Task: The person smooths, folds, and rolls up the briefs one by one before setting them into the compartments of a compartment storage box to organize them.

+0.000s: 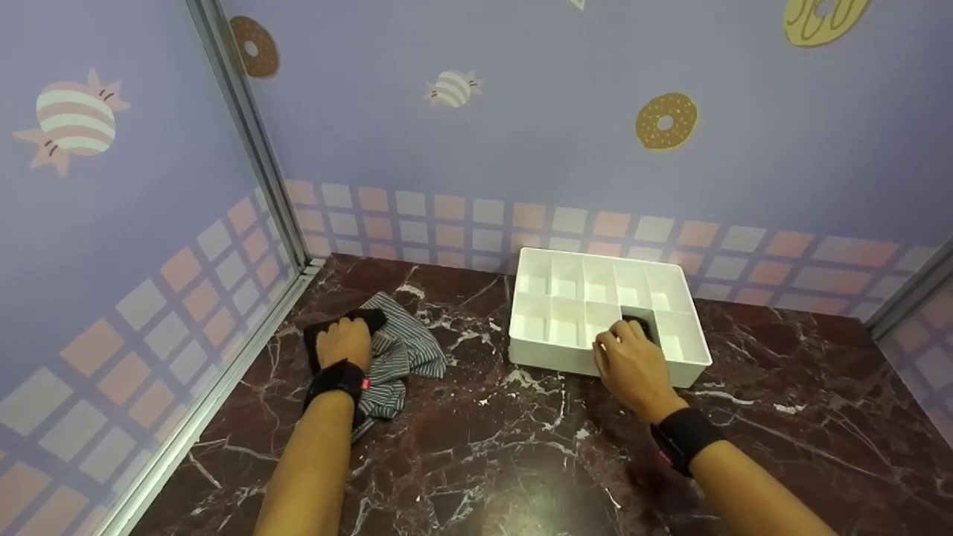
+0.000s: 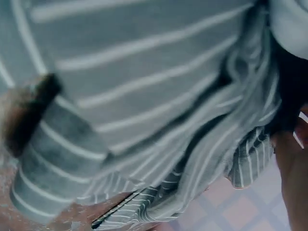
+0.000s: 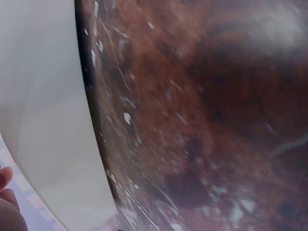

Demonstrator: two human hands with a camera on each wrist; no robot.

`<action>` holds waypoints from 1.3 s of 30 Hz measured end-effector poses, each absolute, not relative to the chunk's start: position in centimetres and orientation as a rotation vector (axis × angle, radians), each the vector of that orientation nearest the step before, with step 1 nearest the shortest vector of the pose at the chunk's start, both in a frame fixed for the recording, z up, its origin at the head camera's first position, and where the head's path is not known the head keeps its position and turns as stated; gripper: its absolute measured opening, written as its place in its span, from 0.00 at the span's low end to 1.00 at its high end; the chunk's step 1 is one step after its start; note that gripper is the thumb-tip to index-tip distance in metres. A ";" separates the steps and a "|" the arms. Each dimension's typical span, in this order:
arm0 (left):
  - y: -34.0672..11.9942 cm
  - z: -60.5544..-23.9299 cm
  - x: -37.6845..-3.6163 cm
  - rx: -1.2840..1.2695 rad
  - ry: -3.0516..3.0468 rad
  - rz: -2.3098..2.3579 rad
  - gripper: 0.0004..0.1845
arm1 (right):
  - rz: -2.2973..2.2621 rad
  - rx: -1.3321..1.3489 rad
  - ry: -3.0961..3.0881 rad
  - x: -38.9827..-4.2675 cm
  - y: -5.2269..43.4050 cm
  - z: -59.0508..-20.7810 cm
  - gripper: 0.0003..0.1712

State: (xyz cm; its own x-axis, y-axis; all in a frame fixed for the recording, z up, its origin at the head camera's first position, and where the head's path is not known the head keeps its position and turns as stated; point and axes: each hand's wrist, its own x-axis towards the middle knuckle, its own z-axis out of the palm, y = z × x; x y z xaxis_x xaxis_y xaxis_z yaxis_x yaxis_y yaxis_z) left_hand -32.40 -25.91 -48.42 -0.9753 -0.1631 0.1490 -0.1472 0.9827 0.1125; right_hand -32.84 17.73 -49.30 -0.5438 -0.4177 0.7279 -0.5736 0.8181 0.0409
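Observation:
My left hand [image 1: 344, 341] lies on a black piece of cloth [image 1: 327, 321] near the left wall, fingers curled down over it. Beneath and beside it is a crumpled grey striped cloth [image 1: 406, 350], which fills the left wrist view [image 2: 144, 96]. A white box [image 1: 536, 356] divided into several compartments stands at the back right of the marble table [image 1: 484, 461]. My right hand [image 1: 629, 359] reaches over the box's front wall, fingers curled on a dark item [image 1: 642, 324] in a front compartment. The right wrist view shows only the box's outer wall [image 3: 43, 120] and the marble [image 3: 202, 120].
Patterned purple walls close the table at the left and back, with a metal corner post [image 1: 253, 149] between them. Another metal strip [image 1: 912, 298] stands at the right. The other compartments of the box look empty.

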 end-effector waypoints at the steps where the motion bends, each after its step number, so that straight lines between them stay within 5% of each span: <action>1: -26.0 -48.4 -32.3 0.235 -2.966 -0.161 0.14 | 0.261 0.745 -2.215 -32.7 17.5 -49.4 0.06; 9: -26.1 -48.0 -32.1 0.247 -2.630 -0.449 0.14 | 0.282 0.904 -2.181 -31.9 15.3 -49.5 0.07; 17: -21.6 -47.1 -31.8 -0.090 -2.377 -0.656 0.08 | 0.339 0.989 -2.250 -30.9 12.5 -49.6 0.07; 24: -14.8 -46.0 -29.4 -0.509 -2.502 -0.734 0.08 | 0.535 1.014 -2.484 -29.8 9.4 -48.6 0.33; 32: -10.1 -45.5 -27.7 -0.804 -2.558 -0.695 0.12 | 0.762 1.086 -2.408 -29.6 9.6 -47.5 0.12; 39: -11.0 -46.8 -28.8 -0.806 -2.562 -0.843 0.13 | 0.724 1.224 -2.082 -29.9 12.3 -46.8 0.24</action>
